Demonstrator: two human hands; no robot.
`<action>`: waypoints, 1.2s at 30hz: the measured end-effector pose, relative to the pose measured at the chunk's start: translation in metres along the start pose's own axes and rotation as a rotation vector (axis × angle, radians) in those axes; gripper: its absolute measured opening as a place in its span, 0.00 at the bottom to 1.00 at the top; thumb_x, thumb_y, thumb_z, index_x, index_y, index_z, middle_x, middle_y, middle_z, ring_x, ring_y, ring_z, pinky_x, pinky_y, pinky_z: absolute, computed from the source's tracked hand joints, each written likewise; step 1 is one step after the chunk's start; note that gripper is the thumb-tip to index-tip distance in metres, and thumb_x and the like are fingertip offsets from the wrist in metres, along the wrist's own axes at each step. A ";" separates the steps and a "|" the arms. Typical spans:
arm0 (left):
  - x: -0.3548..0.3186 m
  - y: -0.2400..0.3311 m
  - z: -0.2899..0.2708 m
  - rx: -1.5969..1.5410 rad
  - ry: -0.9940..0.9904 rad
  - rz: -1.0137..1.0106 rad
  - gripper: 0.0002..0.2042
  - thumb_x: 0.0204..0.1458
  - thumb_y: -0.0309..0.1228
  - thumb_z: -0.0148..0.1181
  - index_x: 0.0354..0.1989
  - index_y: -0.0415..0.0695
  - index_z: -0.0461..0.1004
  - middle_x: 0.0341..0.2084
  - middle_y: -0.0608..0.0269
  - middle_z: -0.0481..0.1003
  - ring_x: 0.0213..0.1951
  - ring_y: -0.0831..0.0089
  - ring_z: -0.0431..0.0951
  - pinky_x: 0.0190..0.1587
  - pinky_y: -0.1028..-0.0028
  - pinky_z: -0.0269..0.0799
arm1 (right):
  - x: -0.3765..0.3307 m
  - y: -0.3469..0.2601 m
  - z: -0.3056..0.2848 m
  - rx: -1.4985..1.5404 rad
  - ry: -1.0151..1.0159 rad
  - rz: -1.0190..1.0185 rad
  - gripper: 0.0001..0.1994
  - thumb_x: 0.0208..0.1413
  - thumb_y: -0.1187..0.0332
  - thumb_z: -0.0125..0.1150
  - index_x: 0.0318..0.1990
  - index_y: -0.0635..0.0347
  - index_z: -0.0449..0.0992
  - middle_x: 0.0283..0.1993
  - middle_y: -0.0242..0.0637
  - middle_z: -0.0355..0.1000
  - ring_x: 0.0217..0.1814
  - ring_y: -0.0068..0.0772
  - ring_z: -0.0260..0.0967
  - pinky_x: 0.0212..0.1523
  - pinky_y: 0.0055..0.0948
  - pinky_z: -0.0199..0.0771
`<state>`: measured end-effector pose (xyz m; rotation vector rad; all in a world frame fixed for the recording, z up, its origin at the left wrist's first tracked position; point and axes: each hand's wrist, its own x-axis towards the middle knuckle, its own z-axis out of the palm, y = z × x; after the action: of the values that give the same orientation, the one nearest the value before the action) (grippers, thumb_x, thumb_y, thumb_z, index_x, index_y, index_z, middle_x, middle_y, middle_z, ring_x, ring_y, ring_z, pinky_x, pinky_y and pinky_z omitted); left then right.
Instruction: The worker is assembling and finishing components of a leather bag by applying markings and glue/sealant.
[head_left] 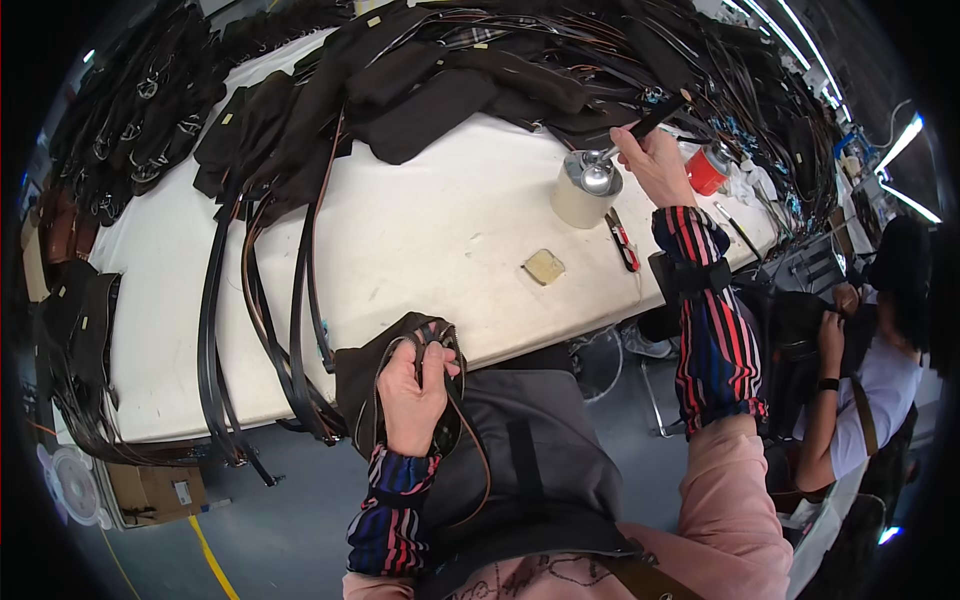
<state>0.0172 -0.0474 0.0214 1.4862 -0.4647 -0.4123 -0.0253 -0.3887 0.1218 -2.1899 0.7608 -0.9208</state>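
My left hand (412, 395) is closed on the zippered edge of a dark fabric bag (362, 372), gathered at the table's front edge. A long thin strap (487, 445) hangs from the bag over my lap. Over at the right, my right hand (655, 165) grips a black-handled tool (662, 112), its handle slanting up and away. The tool's shiny metal end reaches the top of a pale round can (582, 203). Whether the rounded silver piece there belongs to the tool or the can, I cannot tell.
A red-handled cutter (624, 245) and a yellowish square block (543, 266) lie on the white table (420, 250). Behind the can stands a red tin (708, 170). Dark bags (430, 105) with straps line the far side. Another person (860, 370) sits at the right.
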 end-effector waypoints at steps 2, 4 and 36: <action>0.000 0.004 0.002 -0.002 -0.005 -0.011 0.10 0.56 0.24 0.48 0.43 0.31 0.68 0.24 0.59 0.74 0.24 0.80 0.73 0.29 0.80 0.69 | 0.004 -0.003 -0.008 -0.042 -0.016 -0.041 0.15 0.52 0.60 0.56 0.31 0.66 0.74 0.20 0.34 0.69 0.23 0.23 0.64 0.26 0.24 0.64; -0.002 0.004 -0.001 -0.031 -0.005 -0.051 0.10 0.57 0.26 0.48 0.42 0.31 0.68 0.25 0.59 0.74 0.25 0.80 0.73 0.31 0.81 0.69 | -0.004 -0.013 -0.004 -0.094 -0.025 -0.046 0.15 0.50 0.60 0.57 0.32 0.66 0.75 0.22 0.40 0.72 0.25 0.29 0.70 0.29 0.27 0.67; 0.001 -0.004 -0.007 -0.246 -0.063 -0.011 0.07 0.55 0.22 0.47 0.39 0.34 0.69 0.27 0.62 0.75 0.28 0.80 0.74 0.31 0.81 0.68 | -0.205 -0.092 0.122 0.400 -0.207 -0.162 0.06 0.51 0.74 0.58 0.24 0.65 0.70 0.17 0.31 0.68 0.18 0.13 0.61 0.20 0.17 0.62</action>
<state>0.0221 -0.0418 0.0172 1.2408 -0.4393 -0.5081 -0.0287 -0.1469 0.0398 -1.9673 0.2737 -0.8248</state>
